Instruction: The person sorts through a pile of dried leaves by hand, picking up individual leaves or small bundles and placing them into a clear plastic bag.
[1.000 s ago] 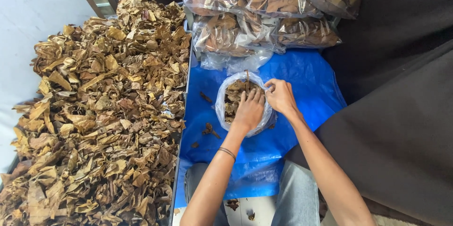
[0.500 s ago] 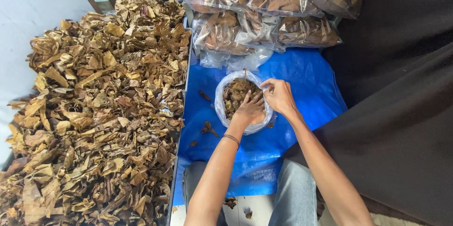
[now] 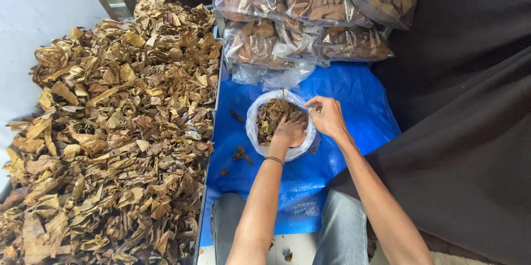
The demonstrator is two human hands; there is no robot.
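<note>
At the centre of the frame we press our left hand (image 3: 290,130) down into the clear bag (image 3: 255,126) of dry leaves (image 3: 269,117) on the blue sheet (image 3: 354,93); its grip is hidden. Our right hand (image 3: 327,117) pinches the bag's rim.

Single view, head-worn camera. Position: above the blue tarp (image 3: 354,93), looking steeply down and slightly forward along the wearer's own forearms, which enter from the bottom edge. Range: near, roughly arm's reach; the open clear bag (image 3: 279,124) sits just above frame centre on the tarp. Coverage relative to the tarp: heap of dried brown leaves (image 3: 110,132) fills the side left of it; stacked filled bags (image 3: 310,16) lie beyond its far edge at frame top; dark cloth (image 3: 470,121) covers the side right of it; the wearer's knees show below it. No second view; no overlap to record.
</note>
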